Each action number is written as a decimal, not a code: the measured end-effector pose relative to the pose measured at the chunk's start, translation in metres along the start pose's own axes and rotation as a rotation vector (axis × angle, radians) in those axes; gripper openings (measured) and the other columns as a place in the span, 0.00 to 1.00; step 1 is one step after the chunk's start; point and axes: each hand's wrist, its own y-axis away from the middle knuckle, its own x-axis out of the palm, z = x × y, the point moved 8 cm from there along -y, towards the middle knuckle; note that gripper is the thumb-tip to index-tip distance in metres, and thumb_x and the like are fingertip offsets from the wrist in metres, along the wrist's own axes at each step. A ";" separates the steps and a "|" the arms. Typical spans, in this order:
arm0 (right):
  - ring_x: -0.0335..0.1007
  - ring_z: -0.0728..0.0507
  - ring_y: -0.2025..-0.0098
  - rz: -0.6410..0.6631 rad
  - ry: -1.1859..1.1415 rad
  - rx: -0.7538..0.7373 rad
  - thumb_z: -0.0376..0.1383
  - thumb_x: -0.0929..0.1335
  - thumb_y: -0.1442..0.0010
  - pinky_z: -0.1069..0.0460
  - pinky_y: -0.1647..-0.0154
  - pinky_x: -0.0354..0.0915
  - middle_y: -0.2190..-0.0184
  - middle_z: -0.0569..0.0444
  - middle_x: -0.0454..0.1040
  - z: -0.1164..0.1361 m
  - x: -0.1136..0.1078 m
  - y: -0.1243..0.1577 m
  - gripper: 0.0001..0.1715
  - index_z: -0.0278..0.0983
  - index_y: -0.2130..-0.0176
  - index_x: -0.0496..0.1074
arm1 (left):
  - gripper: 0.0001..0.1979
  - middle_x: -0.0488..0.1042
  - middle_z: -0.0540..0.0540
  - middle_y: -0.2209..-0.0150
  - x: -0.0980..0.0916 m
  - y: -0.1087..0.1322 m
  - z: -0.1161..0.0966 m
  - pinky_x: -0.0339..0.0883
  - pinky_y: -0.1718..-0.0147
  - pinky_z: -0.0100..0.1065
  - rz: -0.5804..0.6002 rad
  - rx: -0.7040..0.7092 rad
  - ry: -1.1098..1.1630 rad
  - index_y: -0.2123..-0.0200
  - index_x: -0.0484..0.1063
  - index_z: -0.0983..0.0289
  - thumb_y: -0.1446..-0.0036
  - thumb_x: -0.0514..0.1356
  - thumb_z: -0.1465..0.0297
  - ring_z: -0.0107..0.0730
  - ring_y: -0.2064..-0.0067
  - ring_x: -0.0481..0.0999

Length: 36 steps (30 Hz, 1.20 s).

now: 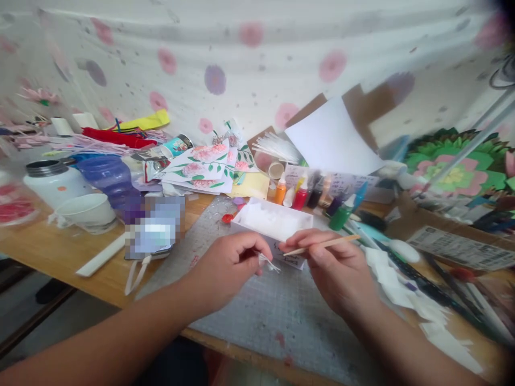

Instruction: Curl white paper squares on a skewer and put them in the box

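My left hand (235, 262) is closed in a pinch on a few thin white strands (270, 262), whose tips stick out toward the right. In my right hand (340, 268) a thin wooden stick (322, 245) is held between thumb and fingers, its narrow end pointing left at the strands. The stick's end and the strands are apart. Just behind both hands stands a white box (241, 222) with white, fluffy-looking material (273, 219) in it. Under the hands lies a grey cutting mat (241, 321). My palms and some fingertips are hidden.
Paint bottles stand behind the box, among them an orange bottle (280, 190) and a green bottle (341, 214). To the left are a white cup (86, 212) and a blurred-out device (155, 230) on the wooden table (48, 244). A cardboard box (454, 241) and paper strips (386, 273) lie right.
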 end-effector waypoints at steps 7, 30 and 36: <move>0.76 0.45 0.55 0.070 0.177 -0.086 0.30 0.68 0.36 0.47 0.53 0.72 0.61 0.55 0.81 0.012 0.011 0.005 0.13 0.46 0.57 0.80 | 0.07 0.74 0.50 0.69 0.002 -0.003 -0.010 0.61 0.64 0.33 -0.010 0.128 -0.049 0.71 0.75 0.63 0.48 0.58 0.77 0.32 0.64 0.71; 0.77 0.45 0.58 0.086 0.412 -0.219 0.26 0.69 0.39 0.48 0.56 0.72 0.63 0.53 0.82 0.036 0.025 0.009 0.14 0.42 0.58 0.79 | 0.07 0.76 0.48 0.71 -0.002 0.006 -0.016 0.63 0.70 0.31 -0.084 0.105 -0.087 0.65 0.76 0.61 0.43 0.57 0.70 0.30 0.70 0.72; 0.77 0.44 0.57 0.035 0.346 -0.211 0.28 0.67 0.37 0.47 0.53 0.72 0.62 0.55 0.82 0.037 0.021 0.012 0.14 0.45 0.58 0.79 | 0.11 0.80 0.48 0.62 -0.003 0.008 -0.025 0.65 0.60 0.33 -0.069 0.181 -0.171 0.62 0.78 0.59 0.41 0.55 0.72 0.33 0.60 0.77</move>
